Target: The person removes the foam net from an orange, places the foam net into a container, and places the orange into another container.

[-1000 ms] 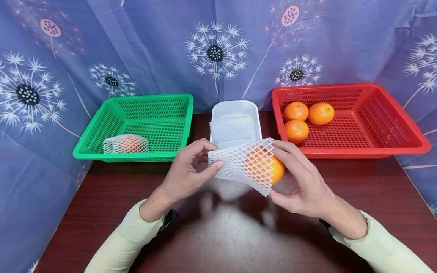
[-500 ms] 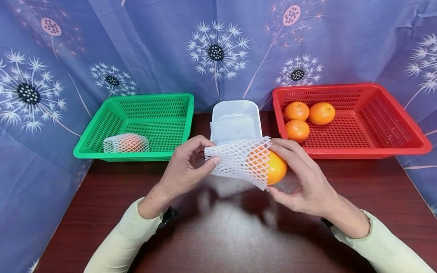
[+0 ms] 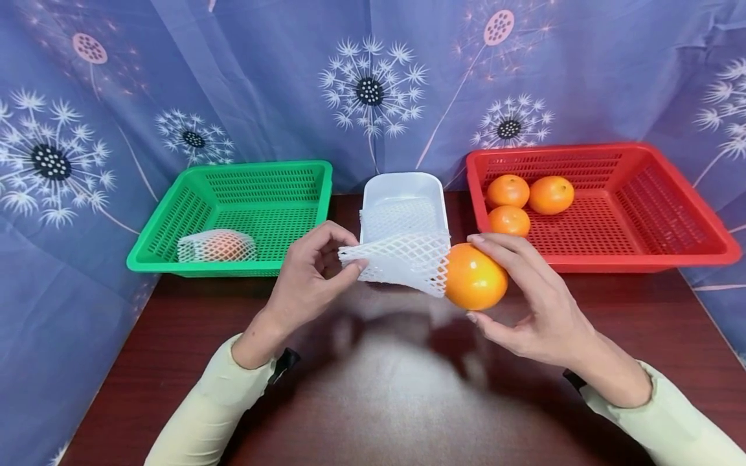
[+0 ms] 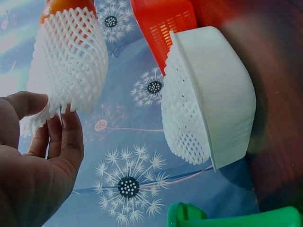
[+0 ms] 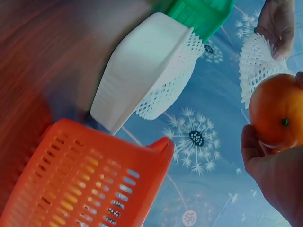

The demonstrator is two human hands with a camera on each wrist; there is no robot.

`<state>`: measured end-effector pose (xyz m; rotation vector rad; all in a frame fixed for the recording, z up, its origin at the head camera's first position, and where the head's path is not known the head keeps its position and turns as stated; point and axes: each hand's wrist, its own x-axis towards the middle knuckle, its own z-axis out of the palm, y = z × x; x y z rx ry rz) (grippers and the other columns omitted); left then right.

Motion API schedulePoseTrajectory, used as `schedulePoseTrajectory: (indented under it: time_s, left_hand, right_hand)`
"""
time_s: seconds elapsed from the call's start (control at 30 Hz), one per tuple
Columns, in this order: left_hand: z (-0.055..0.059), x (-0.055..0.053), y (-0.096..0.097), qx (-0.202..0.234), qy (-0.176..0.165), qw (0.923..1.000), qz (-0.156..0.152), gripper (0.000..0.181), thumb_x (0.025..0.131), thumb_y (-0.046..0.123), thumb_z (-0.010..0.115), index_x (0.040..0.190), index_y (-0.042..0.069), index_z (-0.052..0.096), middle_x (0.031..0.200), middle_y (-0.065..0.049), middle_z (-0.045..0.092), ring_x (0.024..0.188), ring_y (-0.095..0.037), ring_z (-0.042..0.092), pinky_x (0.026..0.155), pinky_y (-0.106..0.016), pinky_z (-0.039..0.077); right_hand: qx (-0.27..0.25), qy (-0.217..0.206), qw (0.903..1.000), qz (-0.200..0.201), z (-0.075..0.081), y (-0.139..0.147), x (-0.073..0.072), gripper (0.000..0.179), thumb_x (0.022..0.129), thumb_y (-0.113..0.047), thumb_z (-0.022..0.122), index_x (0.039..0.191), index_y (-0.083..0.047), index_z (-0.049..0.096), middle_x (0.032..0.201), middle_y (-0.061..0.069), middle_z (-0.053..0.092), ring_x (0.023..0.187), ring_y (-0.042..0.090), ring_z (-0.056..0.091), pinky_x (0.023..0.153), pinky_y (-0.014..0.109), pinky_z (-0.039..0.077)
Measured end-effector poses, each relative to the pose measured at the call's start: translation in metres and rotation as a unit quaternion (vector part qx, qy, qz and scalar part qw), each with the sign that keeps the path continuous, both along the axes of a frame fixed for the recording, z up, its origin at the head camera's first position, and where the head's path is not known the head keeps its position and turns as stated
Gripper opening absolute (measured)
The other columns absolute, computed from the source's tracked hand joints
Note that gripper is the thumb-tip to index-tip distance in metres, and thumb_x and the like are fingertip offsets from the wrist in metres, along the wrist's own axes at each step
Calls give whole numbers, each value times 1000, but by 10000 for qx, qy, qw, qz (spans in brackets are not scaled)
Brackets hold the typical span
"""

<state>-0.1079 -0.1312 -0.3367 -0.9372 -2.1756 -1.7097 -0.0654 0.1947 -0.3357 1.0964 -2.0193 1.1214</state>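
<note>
My left hand (image 3: 305, 281) pinches the left end of a white foam net sleeve (image 3: 402, 259) between thumb and fingers, above the table. At the sleeve's right mouth is an orange (image 3: 476, 278), which my right hand (image 3: 539, 304) grips with the thumb below and fingers above. Most of the orange is bare in the head view; the sleeve's edge meets its left side. From the left wrist, the net (image 4: 71, 56) partly covers the orange (image 4: 64, 5). A small stem spot shows on the orange (image 5: 274, 104) in the right wrist view.
Behind the hands, a white tray (image 3: 403, 178) holds more foam net sleeves (image 3: 402, 215). On the left stands a green basket (image 3: 274, 217) with one netted fruit (image 3: 218, 246). To the right, a red basket (image 3: 606, 223) holds three oranges (image 3: 550, 195). A patterned curtain hangs behind.
The orange has moved right with my right hand, from partly inside the sleeve to mostly outside it. My left hand has shifted slightly left with the sleeve, whose mouth has narrowed.
</note>
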Motion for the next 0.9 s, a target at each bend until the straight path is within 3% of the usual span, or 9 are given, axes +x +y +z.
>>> schedulePoseTrajectory:
  time_s: [0.23,0.47,0.63,0.9]
  left_hand:
    - [5,-8,-3,-228,395,9983,353,21,89,-6,78,102,6,66,99,-2,63,83,-20,63,70,-27,56]
    - [12,-28,-5,-649,1013,9882,950,20,89,-2,80,104,5,69,103,-4,66,95,-15,65,85,-29,59]
    - [17,-42,-2,-983,1162,9807,1226,18,89,0,79,101,6,67,102,-4,66,92,-15,62,83,-32,57]
    - [23,-59,2,-1171,1084,9781,1332,14,91,-2,75,98,5,65,100,-7,63,86,-17,60,79,-37,58]
  right_hand:
    - [64,-26,9998,-210,3,14,-3,76,91,-45,75,137,14,60,131,33,61,125,24,58,110,22,42]
    - [422,-114,9984,-357,7,28,-14,78,93,-50,73,139,12,60,133,30,60,129,22,55,113,21,39]
    - [682,-334,9957,-532,11,39,-20,77,90,-48,76,142,7,60,138,25,60,130,21,54,114,21,37]
    - [1176,-562,9866,-979,10,63,-33,80,78,-41,83,144,-2,62,142,17,60,131,20,53,114,17,35]
